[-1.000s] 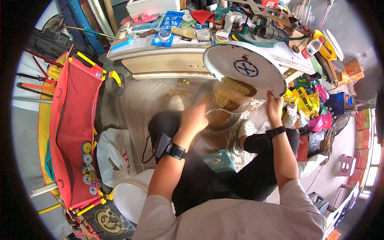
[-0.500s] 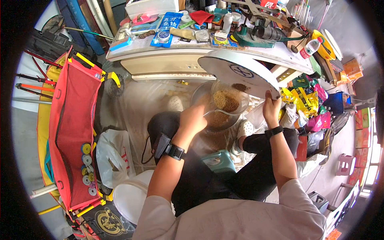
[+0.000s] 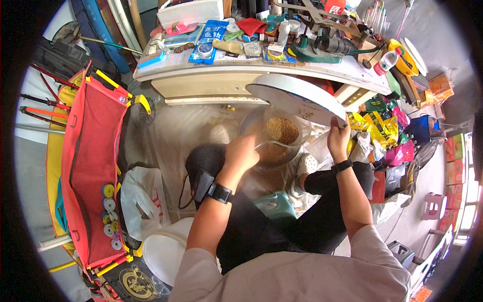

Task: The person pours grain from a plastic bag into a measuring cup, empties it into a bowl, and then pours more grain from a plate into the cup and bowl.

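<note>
My left hand [image 3: 241, 152] is closed on the near edge of a clear plastic container [image 3: 300, 135]. Brown grain-like bits [image 3: 282, 131] fill part of it. Beneath the container, a wide see-through basin [image 3: 246, 117] rests on the floor with brown material in the bottom. My right hand [image 3: 338, 137] grips the right rim of a large round white tray [image 3: 302, 95], thumb on the edge. Steeply tilted, the tray hangs over the far side of the container, and a few bits cling to its inner face.
A cluttered workbench [image 3: 171, 69] stands ahead, holding packets, bottles and a green tool. To my left are a red mesh bag [image 3: 95, 151] in a yellow frame, a white plastic bag [image 3: 143, 196] and a white bucket [image 3: 163, 251]. Colourful bags [image 3: 377, 131] crowd the right.
The tray has tipped further and dropped slightly, and the dark clump on its face is mostly gone. My right hand has lowered a little; my left hand stays nearly still.
</note>
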### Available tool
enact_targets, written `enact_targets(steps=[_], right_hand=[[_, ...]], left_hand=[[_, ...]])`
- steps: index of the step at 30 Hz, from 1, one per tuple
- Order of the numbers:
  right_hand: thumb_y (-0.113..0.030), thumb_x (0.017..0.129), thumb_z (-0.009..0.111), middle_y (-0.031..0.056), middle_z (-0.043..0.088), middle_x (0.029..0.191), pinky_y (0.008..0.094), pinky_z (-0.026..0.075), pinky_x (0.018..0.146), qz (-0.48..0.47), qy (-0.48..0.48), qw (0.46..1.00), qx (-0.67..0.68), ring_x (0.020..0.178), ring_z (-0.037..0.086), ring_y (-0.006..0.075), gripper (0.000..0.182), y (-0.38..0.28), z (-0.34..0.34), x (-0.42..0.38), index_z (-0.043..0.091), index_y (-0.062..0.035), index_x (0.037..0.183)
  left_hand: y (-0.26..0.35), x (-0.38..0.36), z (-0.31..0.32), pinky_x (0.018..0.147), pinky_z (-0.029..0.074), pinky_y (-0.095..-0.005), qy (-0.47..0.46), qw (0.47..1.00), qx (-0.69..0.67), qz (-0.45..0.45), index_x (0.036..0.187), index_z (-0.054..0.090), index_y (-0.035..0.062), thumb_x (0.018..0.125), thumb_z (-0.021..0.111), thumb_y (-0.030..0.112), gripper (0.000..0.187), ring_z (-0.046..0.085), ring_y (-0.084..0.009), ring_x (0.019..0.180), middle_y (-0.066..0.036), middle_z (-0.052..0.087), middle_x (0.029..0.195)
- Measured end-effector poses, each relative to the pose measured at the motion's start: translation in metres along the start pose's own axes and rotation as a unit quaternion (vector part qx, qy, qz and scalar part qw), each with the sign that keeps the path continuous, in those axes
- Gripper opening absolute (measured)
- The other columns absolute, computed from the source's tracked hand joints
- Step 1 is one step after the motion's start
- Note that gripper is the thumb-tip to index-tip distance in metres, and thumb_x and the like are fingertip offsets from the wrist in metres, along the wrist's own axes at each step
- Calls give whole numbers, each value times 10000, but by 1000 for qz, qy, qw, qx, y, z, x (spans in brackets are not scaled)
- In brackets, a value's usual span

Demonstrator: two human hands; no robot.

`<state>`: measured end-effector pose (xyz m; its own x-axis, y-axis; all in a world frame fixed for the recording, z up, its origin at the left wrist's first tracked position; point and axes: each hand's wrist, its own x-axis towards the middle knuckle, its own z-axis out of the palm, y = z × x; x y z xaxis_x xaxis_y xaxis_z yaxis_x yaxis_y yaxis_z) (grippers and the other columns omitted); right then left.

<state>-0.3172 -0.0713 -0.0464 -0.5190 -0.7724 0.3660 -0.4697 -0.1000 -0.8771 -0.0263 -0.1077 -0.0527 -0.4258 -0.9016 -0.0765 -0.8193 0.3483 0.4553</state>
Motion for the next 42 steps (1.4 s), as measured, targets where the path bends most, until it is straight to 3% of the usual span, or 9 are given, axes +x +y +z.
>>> enact_targets(steps=[10,12,16,20,22,24,38,39,42], right_hand=[[-50,827,570,78,615,1016,289,465,758,213,-36,966,144,900,572,156,317,-36,-53,43,555,6,1139],[-91,833,568,71,634,930,282,483,726,150,-44,966,208,845,599,155,260,-70,-56,64,595,9,1072],[-215,876,540,70,646,677,260,453,442,227,-77,959,153,453,535,142,253,-125,-66,131,646,13,847],[-239,886,532,83,660,684,251,430,426,267,-159,908,281,447,521,130,283,-129,-54,206,645,9,808],[-196,903,500,127,676,766,320,545,530,246,-144,927,243,574,625,196,316,-150,-36,218,523,45,1105],[-181,919,466,155,678,807,383,575,601,275,-105,902,316,644,656,242,337,-132,-15,250,454,39,1173],[-241,917,563,113,629,819,409,572,573,308,-110,904,276,653,657,232,377,-109,18,282,446,-12,1193],[-432,826,670,23,558,633,358,510,532,271,-119,916,272,513,540,184,393,-126,19,260,570,-55,878],[-416,818,681,1,529,627,327,495,540,230,-128,912,313,511,524,170,368,-126,6,237,579,-67,875]], left_hand=[[15,-6,-28,702,490,-518,-3,1000,-27,-11,842,600,24,695,583,81,159,635,-410,807,-212,655,823],[16,-7,-30,704,487,-522,2,999,-41,-10,847,599,24,699,581,81,159,634,-413,808,-214,655,832],[7,-3,-21,689,485,-512,-17,999,-28,-20,859,605,39,708,574,76,159,632,-415,802,-206,656,839],[2,-7,-16,671,486,-503,16,999,-39,-12,841,612,55,708,577,80,140,635,-406,789,-189,659,819],[0,-7,-17,671,487,-501,20,999,-31,-15,829,615,55,706,583,83,131,638,-399,781,-188,659,804],[-3,-8,-18,670,489,-499,23,999,-22,-19,817,618,54,703,589,86,122,641,-393,774,-186,659,789],[3,1,-21,689,498,-494,-3,1000,-27,-13,825,614,36,695,607,97,144,643,-395,774,-200,657,787],[3,1,-22,692,498,-497,-8,1000,-25,-13,831,613,36,697,604,99,148,641,-399,772,-199,656,785],[5,-1,-23,702,494,-505,-7,1000,-25,-17,835,601,29,703,595,97,149,635,-407,785,-206,652,792]])
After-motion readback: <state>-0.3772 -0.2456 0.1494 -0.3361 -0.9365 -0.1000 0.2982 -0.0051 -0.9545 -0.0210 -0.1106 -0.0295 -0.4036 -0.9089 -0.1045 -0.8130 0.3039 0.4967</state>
